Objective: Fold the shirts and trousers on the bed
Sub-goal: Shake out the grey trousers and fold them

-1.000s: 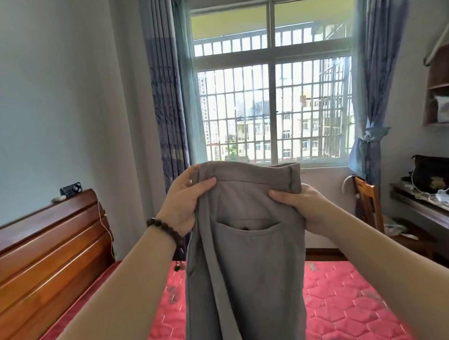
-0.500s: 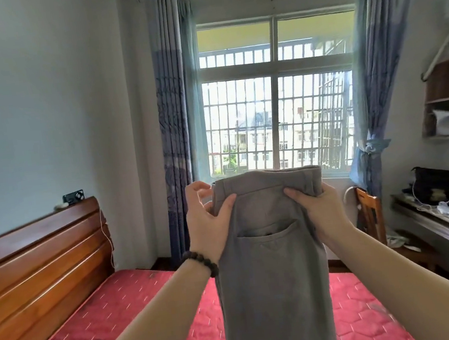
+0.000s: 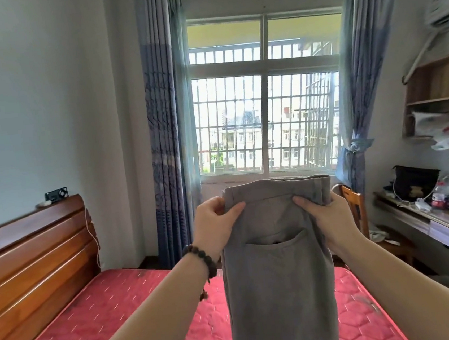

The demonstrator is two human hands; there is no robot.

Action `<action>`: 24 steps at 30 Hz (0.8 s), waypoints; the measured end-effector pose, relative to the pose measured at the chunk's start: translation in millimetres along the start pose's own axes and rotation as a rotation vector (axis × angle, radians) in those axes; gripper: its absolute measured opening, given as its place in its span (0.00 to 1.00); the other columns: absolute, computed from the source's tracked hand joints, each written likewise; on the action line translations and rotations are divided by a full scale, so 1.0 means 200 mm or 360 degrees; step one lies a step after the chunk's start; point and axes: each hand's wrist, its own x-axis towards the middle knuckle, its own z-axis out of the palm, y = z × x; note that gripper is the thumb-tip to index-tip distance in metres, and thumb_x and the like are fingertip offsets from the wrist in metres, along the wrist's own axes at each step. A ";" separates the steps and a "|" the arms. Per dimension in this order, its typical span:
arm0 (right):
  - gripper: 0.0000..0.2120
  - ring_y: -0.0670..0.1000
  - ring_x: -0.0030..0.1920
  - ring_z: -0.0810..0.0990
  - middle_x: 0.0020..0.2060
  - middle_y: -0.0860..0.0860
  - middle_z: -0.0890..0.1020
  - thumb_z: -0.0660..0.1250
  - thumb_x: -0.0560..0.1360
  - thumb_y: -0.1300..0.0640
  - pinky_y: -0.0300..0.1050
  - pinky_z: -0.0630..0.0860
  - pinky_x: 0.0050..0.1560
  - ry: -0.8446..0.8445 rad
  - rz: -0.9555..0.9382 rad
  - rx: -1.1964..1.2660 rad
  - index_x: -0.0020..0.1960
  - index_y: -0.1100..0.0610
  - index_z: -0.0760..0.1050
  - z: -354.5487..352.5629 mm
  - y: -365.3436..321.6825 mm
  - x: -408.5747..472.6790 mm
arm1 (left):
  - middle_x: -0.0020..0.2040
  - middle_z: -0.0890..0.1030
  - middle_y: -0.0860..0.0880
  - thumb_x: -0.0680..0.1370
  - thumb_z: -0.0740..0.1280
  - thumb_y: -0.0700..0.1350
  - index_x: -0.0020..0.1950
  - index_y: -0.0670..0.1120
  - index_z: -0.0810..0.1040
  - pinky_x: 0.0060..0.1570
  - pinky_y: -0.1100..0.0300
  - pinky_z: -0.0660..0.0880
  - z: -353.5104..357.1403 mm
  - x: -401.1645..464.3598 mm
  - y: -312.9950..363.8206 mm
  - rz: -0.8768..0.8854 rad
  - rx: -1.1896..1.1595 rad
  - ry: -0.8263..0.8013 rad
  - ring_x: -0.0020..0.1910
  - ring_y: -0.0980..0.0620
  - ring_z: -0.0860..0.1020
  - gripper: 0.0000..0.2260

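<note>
A pair of grey trousers [image 3: 280, 280] hangs in the air over the bed, waistband up and a curved back pocket facing me. My left hand [image 3: 215, 229], with a dark bead bracelet on the wrist, pinches the waistband's left corner. My right hand [image 3: 325, 217] grips the waistband's right side. The legs hang straight down together and run out of the frame at the bottom. No shirt is in view.
The bed has a red quilted mattress [image 3: 101, 329] and a wooden headboard [image 3: 33, 259] on the left. A barred window [image 3: 265, 121] with blue curtains is straight ahead. On the right stand a wooden chair [image 3: 356, 211] and a cluttered desk [image 3: 445, 224] with bottles.
Both hands have lowered the trousers and shifted them to the right. The waistband now looks flatter and squarer between the hands. The view has tilted up a little.
</note>
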 end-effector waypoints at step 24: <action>0.06 0.49 0.41 0.83 0.39 0.51 0.85 0.70 0.72 0.64 0.42 0.80 0.43 -0.0087 0.0020 0.0083 0.49 0.59 0.81 0.03 -0.11 0.10 | 0.56 0.80 0.51 0.72 0.73 0.36 0.63 0.48 0.76 0.48 0.58 0.80 -0.16 0.10 0.08 0.0218 -0.0233 -0.0327 0.51 0.52 0.82 0.21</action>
